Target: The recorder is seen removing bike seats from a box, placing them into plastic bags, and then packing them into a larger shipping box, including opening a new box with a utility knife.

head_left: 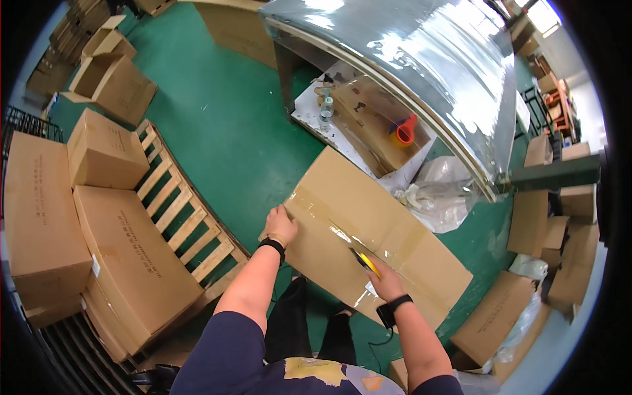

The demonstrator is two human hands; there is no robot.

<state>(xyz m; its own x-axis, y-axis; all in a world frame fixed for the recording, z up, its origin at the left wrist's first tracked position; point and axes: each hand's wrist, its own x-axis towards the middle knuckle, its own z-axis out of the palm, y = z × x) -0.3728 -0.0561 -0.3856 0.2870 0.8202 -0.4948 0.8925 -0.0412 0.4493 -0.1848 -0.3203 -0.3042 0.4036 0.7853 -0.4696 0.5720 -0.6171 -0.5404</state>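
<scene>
A large brown flattened cardboard box (355, 204) spans the space in front of me, with shiny strips of clear tape across it. My left hand (282, 225) grips its left edge, fingers closed, with a dark band round the wrist. Over the cardboard's near right part, my right hand (387, 283) is closed round a yellow and black utility knife (370, 264). The knife's front end points up and left, close to the cardboard; whether the blade touches it I cannot tell. Beside the right hand, a small white label partly shows on the cardboard.
Beyond the cardboard, a white-topped table (309, 108) carries a bottle (326, 112), a red tape dispenser (407, 130) and more cardboard under a shiny metallic hood (421, 52). Plastic film (444, 197) hangs beside it. Left stands a wooden pallet (187, 227) with cartons (131, 250); more cartons (497, 316) lie right.
</scene>
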